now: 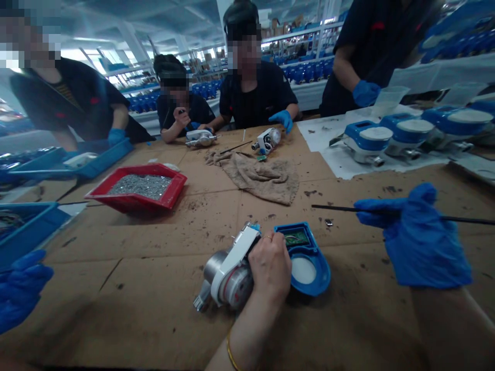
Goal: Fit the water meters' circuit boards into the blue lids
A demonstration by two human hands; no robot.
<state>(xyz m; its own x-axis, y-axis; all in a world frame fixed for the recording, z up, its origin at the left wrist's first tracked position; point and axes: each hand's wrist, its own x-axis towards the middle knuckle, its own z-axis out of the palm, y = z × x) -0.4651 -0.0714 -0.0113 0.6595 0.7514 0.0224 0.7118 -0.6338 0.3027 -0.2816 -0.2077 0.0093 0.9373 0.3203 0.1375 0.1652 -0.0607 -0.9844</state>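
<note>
The bare left hand curls its fingers over the right edge of a white-and-silver metal meter body with a round, red-ringed face, gripping it; the thumb cannot be made out. The blue-gloved right hand pinches a long, thin black rod, which lies level and juts out past the fingers to the left, apart from the meter body.

The meter body stands tilted at the near middle of the brown cardboard table cover. Just right of the left hand lies a blue plastic cover with a white disc and a green circuit board, inner side up. A small shiny metal piece lies a little farther off, near the rod's tip.

Farther left sits a red plastic tray filled with small silver parts. A crumpled brown rag lies beyond the meter body, and past it an open white meter head is near a co-worker's blue-gloved hand. At far right, blue-topped meters with white discs line up on white sheeting. Another blue glove is cut off at the left edge.
</note>
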